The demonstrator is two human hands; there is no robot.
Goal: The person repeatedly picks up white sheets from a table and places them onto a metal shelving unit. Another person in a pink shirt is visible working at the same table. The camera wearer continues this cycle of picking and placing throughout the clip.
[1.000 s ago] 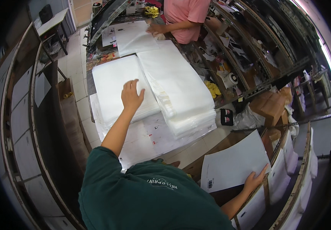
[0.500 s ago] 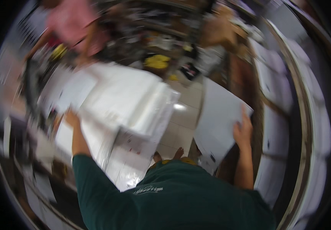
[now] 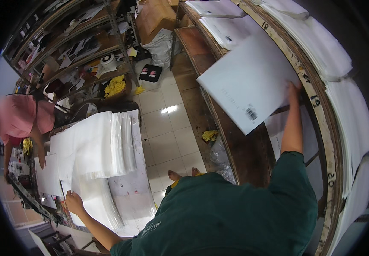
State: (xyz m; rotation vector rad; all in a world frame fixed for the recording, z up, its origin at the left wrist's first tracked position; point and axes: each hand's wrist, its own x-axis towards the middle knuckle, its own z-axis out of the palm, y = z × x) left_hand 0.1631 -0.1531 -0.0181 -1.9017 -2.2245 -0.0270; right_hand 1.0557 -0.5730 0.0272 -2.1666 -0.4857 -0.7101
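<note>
On the right, my right hand grips the edge of a white plastic sheet with a printed barcode patch near one corner. The sheet is tilted, over the wooden rack. At the lower left, my left hand has its fingers closed at the edge of a translucent plastic sheet on the work table; the fingertips are partly hidden. Beside that hand lie thick fanned stacks of translucent plastic sheets.
Across the table stands a co-worker in a pink top, one hand by the sheets. More white stacks fill the rack at right. Cluttered shelves, yellow cloths, a black folded cloth and a cardboard box stand farther off.
The view has turned toward the right. My right hand has carried the white sheet up and outward over the rack. My left hand stays at the table's stacks, nearer its close end.
</note>
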